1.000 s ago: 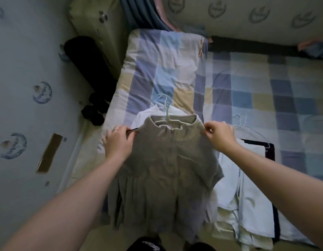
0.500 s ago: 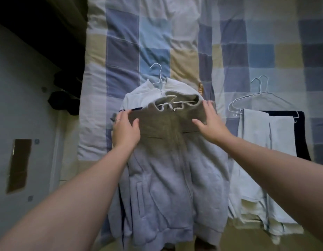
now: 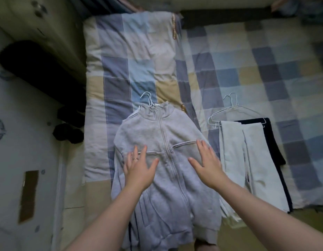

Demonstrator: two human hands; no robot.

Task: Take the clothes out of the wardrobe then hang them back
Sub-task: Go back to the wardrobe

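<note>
Item: grey zip jacket lay front-up on checked quilt, hanger hook past its collar | Hands: left hand, right hand apart, flat either side of the zip, gripping nothing | Why: probably smoothing it.

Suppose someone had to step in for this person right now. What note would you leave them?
Left hand: open, fingers spread over the grey zip jacket, left of the zip.
Right hand: open, spread over the jacket's other side. I cannot tell whether the hands press or hover.
The jacket lies flat on the checked quilt, with hanger hooks showing above its collar. Pale trousers and a dark garment lie to its right on wire hangers.
Done: the clothes are out on the bed.
Left: hang them all back. The wardrobe is not clearly in view.
</note>
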